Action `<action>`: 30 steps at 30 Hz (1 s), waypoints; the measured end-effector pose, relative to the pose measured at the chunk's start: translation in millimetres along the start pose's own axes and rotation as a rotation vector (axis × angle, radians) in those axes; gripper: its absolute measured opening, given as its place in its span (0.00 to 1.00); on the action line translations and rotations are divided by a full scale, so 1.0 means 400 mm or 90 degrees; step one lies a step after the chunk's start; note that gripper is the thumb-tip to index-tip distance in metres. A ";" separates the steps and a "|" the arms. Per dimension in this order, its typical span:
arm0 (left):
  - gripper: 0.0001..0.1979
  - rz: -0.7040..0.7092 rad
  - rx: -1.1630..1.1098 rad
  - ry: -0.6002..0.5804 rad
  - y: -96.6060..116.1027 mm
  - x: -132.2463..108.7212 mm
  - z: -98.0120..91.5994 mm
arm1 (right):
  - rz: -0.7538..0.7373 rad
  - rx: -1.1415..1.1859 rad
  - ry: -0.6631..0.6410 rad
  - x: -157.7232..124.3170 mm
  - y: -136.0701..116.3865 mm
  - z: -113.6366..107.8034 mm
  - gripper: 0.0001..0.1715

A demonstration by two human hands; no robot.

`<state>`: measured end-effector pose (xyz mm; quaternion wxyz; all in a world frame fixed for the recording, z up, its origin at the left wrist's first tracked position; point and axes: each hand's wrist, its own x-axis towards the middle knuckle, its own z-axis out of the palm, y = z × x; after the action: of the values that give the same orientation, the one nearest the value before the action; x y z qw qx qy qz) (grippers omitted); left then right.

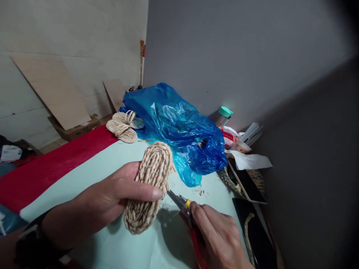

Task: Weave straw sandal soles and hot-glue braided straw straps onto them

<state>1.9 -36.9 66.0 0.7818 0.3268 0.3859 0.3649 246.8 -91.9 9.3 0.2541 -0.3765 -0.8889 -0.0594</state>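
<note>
My left hand [112, 196] grips a woven straw sandal sole [151, 179] across its middle and holds it just above the pale green table [117, 243]. My right hand [221, 239] is closed around red-handled scissors [182, 203]. Their blades point at the sole's right edge, just below my left thumb tip. A finished pair of straw sandals [123, 127] lies farther back on the table, beside a crumpled blue plastic bag [179, 130].
A red strip [56, 160] runs along the table's left side. At the right lie a tablet [246, 183], white paper [249, 160], a teal-lidded bottle [223, 116] and packets. Wooden boards [53, 89] and a cardboard box [75, 130] lean against the far wall.
</note>
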 end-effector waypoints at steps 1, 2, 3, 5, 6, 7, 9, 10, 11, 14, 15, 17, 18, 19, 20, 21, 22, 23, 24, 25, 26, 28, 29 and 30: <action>0.10 -0.002 -0.002 0.003 0.001 0.000 0.002 | 0.020 0.020 -0.004 0.003 -0.002 0.002 0.10; 0.10 -0.003 -0.008 0.004 -0.001 0.002 0.003 | 0.043 0.048 -0.004 0.007 -0.004 0.007 0.07; 0.11 0.002 -0.018 0.008 -0.006 0.006 0.002 | 0.064 0.081 -0.003 0.011 -0.006 0.013 0.04; 0.11 0.017 -0.049 0.010 -0.023 0.017 -0.001 | 0.093 0.138 -0.002 0.017 -0.008 0.026 0.05; 0.10 0.026 -0.068 0.004 -0.031 0.022 -0.004 | 0.101 0.155 -0.002 0.019 -0.008 0.031 0.07; 0.10 0.034 -0.090 -0.004 -0.038 0.026 -0.006 | 0.106 0.164 -0.002 0.019 -0.007 0.036 0.10; 0.10 0.043 -0.128 -0.020 -0.045 0.032 -0.008 | 0.105 0.169 0.002 0.020 -0.003 0.039 0.15; 0.11 0.045 -0.142 -0.024 -0.045 0.033 -0.009 | 0.104 0.170 0.007 0.020 -0.001 0.038 0.17; 0.12 0.046 -0.150 -0.022 -0.044 0.033 -0.009 | 0.106 0.176 0.008 0.021 0.000 0.034 0.18; 0.11 0.043 -0.141 0.006 -0.036 0.031 -0.010 | 0.133 0.220 -0.024 0.026 -0.003 0.015 0.11; 0.10 0.037 -0.127 0.015 -0.033 0.030 -0.011 | 0.144 0.235 -0.040 0.028 -0.006 0.009 0.08; 0.09 0.037 -0.095 0.026 -0.031 0.029 -0.014 | 0.159 0.250 -0.039 0.030 -0.011 0.003 0.05; 0.10 0.041 -0.081 0.026 -0.030 0.029 -0.017 | 0.164 0.252 -0.031 0.030 -0.012 0.004 0.04; 0.10 0.048 -0.069 0.024 -0.031 0.029 -0.019 | 0.166 0.252 -0.022 0.028 -0.011 0.007 0.03; 0.10 0.055 -0.061 0.021 -0.032 0.029 -0.023 | 0.162 0.247 -0.013 0.025 -0.007 0.012 0.05; 0.10 0.055 -0.055 0.022 -0.033 0.030 -0.026 | 0.156 0.230 -0.005 0.020 -0.001 0.018 0.10; 0.09 0.053 -0.051 0.020 -0.034 0.031 -0.028 | 0.145 0.198 0.003 0.015 0.006 0.024 0.14; 0.09 0.051 -0.050 0.017 -0.035 0.032 -0.030 | 0.133 0.159 0.011 0.009 0.015 0.029 0.17; 0.08 0.053 -0.054 0.014 -0.035 0.034 -0.031 | 0.124 0.113 0.025 0.004 0.023 0.033 0.20; 0.08 0.057 -0.062 0.009 -0.035 0.036 -0.032 | 0.119 0.073 0.036 0.000 0.030 0.035 0.22; 0.08 0.064 -0.074 0.010 -0.035 0.039 -0.031 | 0.115 0.042 0.042 -0.002 0.035 0.036 0.22; 0.09 0.084 -0.095 0.028 -0.033 0.043 -0.026 | 0.114 0.023 0.046 0.000 0.040 0.033 0.24; 0.10 0.096 -0.102 0.043 -0.032 0.044 -0.023 | 0.119 0.027 0.048 0.004 0.039 0.028 0.25; 0.09 0.110 -0.106 0.058 -0.032 0.045 -0.020 | 0.125 0.037 0.054 0.010 0.036 0.023 0.25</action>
<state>6.8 -26.9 45.3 0.7535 0.2759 0.3598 0.4761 250.8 -76.3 2.0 0.3069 -0.4516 -0.8374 -0.0241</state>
